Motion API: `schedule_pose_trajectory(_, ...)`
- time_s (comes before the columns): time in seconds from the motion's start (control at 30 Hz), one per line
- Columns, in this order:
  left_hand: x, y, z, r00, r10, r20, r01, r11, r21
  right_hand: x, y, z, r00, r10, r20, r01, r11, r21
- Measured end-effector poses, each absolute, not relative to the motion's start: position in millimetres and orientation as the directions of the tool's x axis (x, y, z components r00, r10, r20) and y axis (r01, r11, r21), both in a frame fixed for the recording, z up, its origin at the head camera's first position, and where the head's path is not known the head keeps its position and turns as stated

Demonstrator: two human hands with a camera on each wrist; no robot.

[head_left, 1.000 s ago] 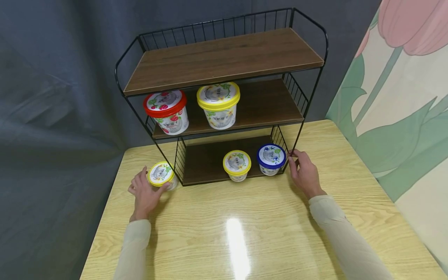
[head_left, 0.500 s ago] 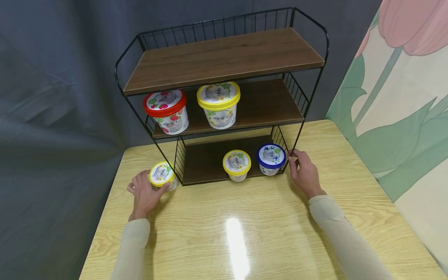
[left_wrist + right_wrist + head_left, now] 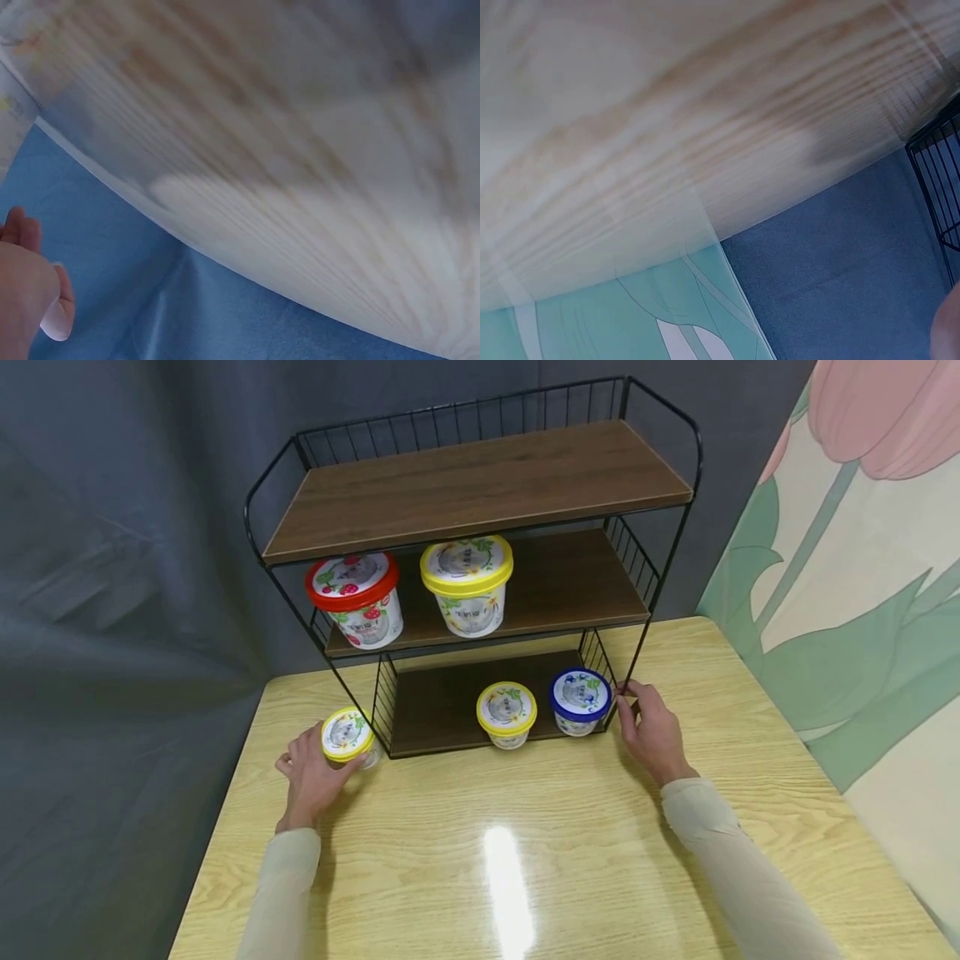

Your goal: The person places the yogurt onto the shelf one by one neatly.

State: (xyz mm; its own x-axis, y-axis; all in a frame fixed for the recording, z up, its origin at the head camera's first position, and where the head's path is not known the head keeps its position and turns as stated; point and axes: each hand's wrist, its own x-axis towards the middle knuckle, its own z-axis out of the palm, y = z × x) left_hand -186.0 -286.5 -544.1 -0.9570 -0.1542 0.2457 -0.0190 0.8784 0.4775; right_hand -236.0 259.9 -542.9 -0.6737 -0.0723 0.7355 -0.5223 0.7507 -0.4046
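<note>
Just left of the black wire shelf rack (image 3: pixel 480 643), a small tub with a yellow lid (image 3: pixel 347 732) stands on the table. My left hand (image 3: pixel 309 778) grips it, fingers along its left side and thumb at its front right. The left wrist view shows part of this hand (image 3: pixel 30 289) but no contact with the tub. At the rack's lower right corner, the fingertips and thumb of my right hand (image 3: pixel 654 732) pinch the front post. Close beside that post, on the bottom shelf, sits a small blue-lidded tub (image 3: pixel 579 700).
Another small yellow-lidded tub (image 3: pixel 507 714) sits on the bottom shelf. The middle shelf bears a larger red-lidded tub (image 3: pixel 369 618) and a larger yellow-lidded tub (image 3: pixel 471 597). A dark curtain (image 3: pixel 135 593) hangs behind; a flower-patterned panel (image 3: pixel 862 635) borders the table's right side.
My left index finger has come down and the fingers have closed in on the yellow-lidded tub, which has shifted slightly right. The right hand stays at the rack's post.
</note>
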Motion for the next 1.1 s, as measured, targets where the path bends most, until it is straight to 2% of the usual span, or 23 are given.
schedule_pose_trajectory(0.27,-181,-285,-543,-0.953,-0.165,0.253,-0.009,0.854,0.520,-238,260,-543,-0.662,-0.082,0.745,-0.538,0.745,-0.395)
schedule_pose_trajectory(0.57,-172,-285,-540,-0.958,-0.161,0.238,-0.020,0.863,0.505,-237,262,-542,-0.674,-0.092,0.733,-0.528,0.754,-0.390)
schedule_pose_trajectory(1.1,-137,-284,-539,-0.959,-0.129,0.252,0.028,0.841,0.540,-238,262,-545,-0.670,-0.110,0.734,-0.537,0.755,-0.377)
